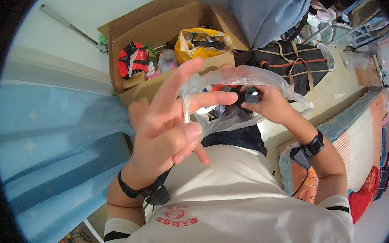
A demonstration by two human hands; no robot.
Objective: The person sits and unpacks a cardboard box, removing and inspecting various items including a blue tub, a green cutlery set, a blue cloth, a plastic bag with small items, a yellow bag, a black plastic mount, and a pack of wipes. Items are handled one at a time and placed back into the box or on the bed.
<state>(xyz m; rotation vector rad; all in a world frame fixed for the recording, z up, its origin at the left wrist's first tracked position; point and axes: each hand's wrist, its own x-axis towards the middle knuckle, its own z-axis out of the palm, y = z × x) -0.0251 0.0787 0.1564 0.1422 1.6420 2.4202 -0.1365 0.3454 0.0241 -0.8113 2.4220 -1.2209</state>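
A clear plastic bag (252, 74) hangs with its mouth wide, in front of my torso. My left hand (163, 129) holds the near-left part of its rim between thumb and bent fingers, while two other fingers stretch out over the mouth. Inside the mouth, my right hand (272, 103) grips a black object with a shiny, rounded end (251, 95); its exact kind is unclear. Red, white and dark items show deeper in the bag, partly covered by my fingers and the film.
Beyond the bag stands an open cardboard box (147, 26) holding a yellow bag (186, 51) and a red-and-black item (133, 59). A black bag with tan straps (286, 62) lies right of it. Blue curtain (61, 146) hangs left; a bed (352, 132) stands right.
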